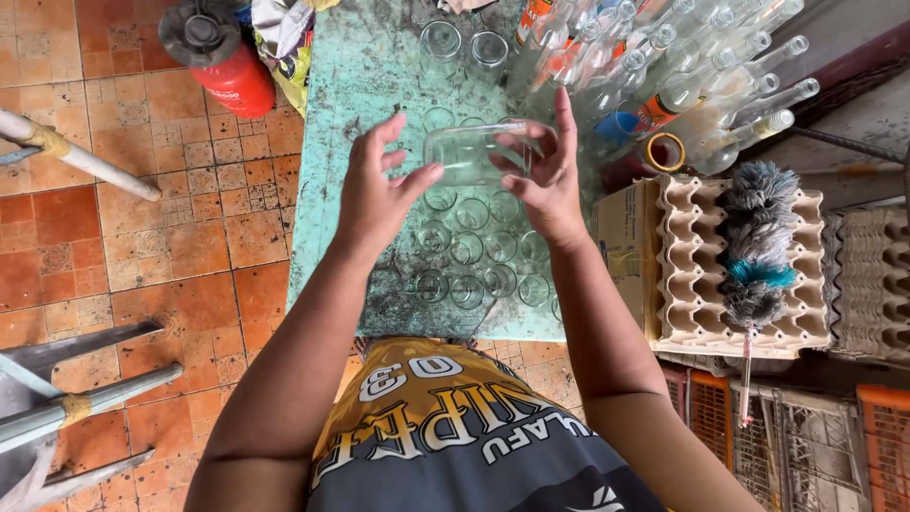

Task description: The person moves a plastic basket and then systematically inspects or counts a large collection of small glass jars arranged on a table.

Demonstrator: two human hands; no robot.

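Note:
Both my hands hold one clear, squarish glass jar [469,155] above a worn turquoise table [351,95]. My left hand [374,190] grips its left side with thumb and fingers. My right hand [545,171] holds its right side, fingers spread upward. Beneath the jar, several small clear glass jars [479,256] stand in rows on the tabletop. Two more glass jars [464,47] stand at the table's far end.
Several clear bottles [682,76] lie stacked at the upper right. Cardboard egg trays [697,275] carry a feather duster [758,246] on the right, above orange crates [711,408]. A red gas cylinder [223,62] stands on the tiled floor; metal poles [85,389] lie at left.

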